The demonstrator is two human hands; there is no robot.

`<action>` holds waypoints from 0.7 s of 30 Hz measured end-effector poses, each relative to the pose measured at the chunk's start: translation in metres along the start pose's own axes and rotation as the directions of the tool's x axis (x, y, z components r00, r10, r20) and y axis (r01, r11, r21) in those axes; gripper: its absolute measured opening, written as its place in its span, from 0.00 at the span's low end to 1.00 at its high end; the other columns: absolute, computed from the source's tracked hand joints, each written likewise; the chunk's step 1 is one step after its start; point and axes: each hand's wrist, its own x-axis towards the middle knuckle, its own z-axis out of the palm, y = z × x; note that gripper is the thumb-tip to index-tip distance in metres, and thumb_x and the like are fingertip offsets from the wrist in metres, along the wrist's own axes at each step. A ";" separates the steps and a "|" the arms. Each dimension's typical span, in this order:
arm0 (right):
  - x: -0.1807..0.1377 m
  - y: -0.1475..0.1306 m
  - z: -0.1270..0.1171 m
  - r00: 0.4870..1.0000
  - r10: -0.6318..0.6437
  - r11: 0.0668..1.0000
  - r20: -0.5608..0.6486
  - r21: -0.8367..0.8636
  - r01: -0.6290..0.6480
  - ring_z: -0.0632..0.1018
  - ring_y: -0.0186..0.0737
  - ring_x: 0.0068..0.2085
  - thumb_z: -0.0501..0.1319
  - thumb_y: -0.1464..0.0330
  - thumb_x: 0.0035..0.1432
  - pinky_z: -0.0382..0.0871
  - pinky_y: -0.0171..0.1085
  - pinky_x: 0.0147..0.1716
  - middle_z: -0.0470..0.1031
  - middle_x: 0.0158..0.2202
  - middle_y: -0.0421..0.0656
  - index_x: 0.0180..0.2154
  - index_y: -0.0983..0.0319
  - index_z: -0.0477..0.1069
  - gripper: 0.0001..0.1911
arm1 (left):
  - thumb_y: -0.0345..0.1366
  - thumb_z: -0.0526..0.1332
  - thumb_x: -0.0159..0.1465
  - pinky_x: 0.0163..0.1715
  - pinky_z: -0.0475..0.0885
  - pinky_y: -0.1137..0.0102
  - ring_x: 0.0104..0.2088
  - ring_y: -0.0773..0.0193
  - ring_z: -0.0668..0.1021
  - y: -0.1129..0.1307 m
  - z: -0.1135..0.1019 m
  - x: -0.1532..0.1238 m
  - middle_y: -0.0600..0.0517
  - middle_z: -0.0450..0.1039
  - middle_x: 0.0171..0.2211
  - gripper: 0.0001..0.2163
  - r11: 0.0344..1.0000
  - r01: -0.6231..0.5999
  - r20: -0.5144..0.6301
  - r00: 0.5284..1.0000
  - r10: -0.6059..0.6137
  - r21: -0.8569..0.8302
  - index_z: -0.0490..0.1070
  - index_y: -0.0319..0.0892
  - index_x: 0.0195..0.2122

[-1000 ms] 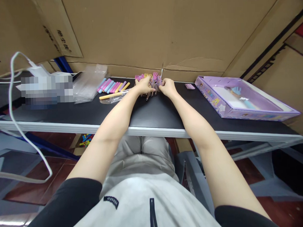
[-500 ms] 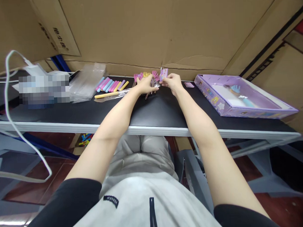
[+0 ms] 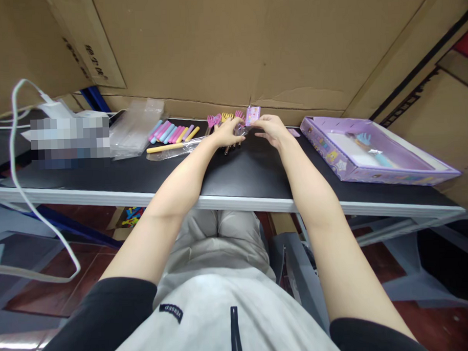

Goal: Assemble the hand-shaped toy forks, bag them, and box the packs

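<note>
My right hand (image 3: 271, 129) pinches a small purple printed card (image 3: 253, 115) at its lower right edge; the other fingers are slightly spread. My left hand (image 3: 225, 134) curls over clear plastic wrap (image 3: 240, 130), which shows between its thumb and fingers, just below the card. Around that hand lie small claw-shaped heads, a pink one (image 3: 212, 120), a yellow one (image 3: 227, 116) and another pink one (image 3: 239, 115). Thin brown rods (image 3: 227, 149) stick out under the palm. Whether card and plastic are joined is too small to tell.
Left of my hands lie several pastel sticks (image 3: 173, 132), a yellow stick (image 3: 164, 147) in clear film, and a stack of clear bags (image 3: 134, 130). A purple open box (image 3: 403, 175) stands right, beside another small card (image 3: 294, 132). Cardboard walls (image 3: 214, 48) rise behind. A white cable (image 3: 13, 137) hangs left.
My right hand has shifted slightly right and its lower fingers have spread. The card now faces me more fully. My left hand has barely moved.
</note>
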 end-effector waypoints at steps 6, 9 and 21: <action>-0.014 -0.010 0.008 0.989 0.130 0.989 0.076 0.055 -0.134 0.83 0.35 0.33 0.71 0.82 0.56 0.80 0.43 0.50 0.80 0.29 0.39 0.31 0.60 0.61 0.20 | 0.43 0.73 0.59 0.72 0.65 0.42 0.70 0.37 0.71 -0.008 0.004 0.007 0.39 0.72 0.66 0.36 0.993 -0.081 -0.037 0.996 0.078 -0.087 0.68 0.45 0.68; -0.014 -0.009 0.011 0.987 0.146 0.984 0.061 0.091 -0.151 0.83 0.34 0.29 0.68 0.84 0.59 0.83 0.39 0.46 0.79 0.26 0.39 0.32 0.60 0.62 0.19 | 0.42 0.74 0.59 0.70 0.67 0.42 0.68 0.38 0.73 -0.005 0.002 0.004 0.39 0.73 0.65 0.36 0.990 -0.074 -0.038 0.997 0.070 -0.120 0.66 0.44 0.68; -0.015 -0.005 0.014 0.997 0.069 0.997 0.016 -0.027 -0.069 0.80 0.34 0.24 0.64 0.86 0.57 0.84 0.36 0.35 0.78 0.28 0.37 0.42 0.61 0.73 0.17 | 0.45 0.76 0.59 0.72 0.65 0.42 0.70 0.36 0.72 -0.011 0.006 0.007 0.35 0.72 0.67 0.42 0.989 -0.065 -0.038 0.997 0.060 -0.133 0.60 0.42 0.71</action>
